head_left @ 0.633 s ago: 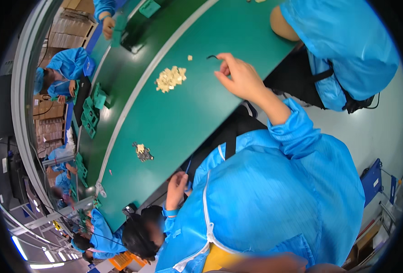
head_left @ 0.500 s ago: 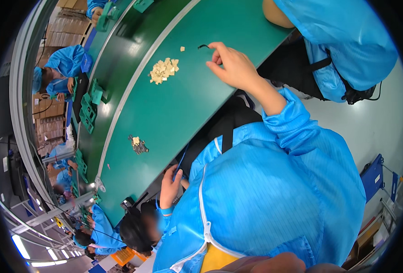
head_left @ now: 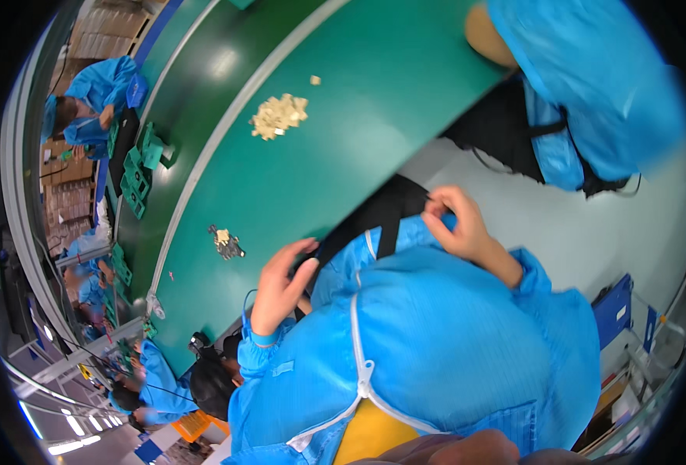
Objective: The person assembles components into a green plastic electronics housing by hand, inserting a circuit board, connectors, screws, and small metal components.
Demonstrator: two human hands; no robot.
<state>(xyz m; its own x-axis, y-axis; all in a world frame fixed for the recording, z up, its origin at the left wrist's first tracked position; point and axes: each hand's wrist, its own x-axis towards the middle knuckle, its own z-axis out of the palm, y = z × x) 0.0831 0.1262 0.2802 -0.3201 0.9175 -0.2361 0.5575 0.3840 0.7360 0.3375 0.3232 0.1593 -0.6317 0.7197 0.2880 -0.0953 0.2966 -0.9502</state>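
My right hand (head_left: 463, 226) is over my lap, off the table's near edge. Its fingers are curled in a pinch, and a thin black strip (head_left: 428, 197) shows faintly at the fingertips against dark cloth. At the table's near edge, lower left, my left hand (head_left: 279, 285) stands with thumb and fingers apart and nothing visible in it. Beyond it on the green table lies a small heap of dark pieces (head_left: 229, 248) with a few cream bits on top. Farther off sits a larger pile of cream-coloured small pieces (head_left: 279, 116), with one loose cream piece (head_left: 315, 80) beside it.
A pale rail (head_left: 203, 167) runs along the green table's far side. Past it, green fixtures (head_left: 135, 182) stand on a darker belt. A person in a blue smock (head_left: 583, 85) sits at the right; others work across and to the left. A blue cord is by my left wrist.
My right hand has drawn back from the table beside the cream pile to over my lap, with the black strip. My left hand has risen slightly, its fingers reaching toward the right.
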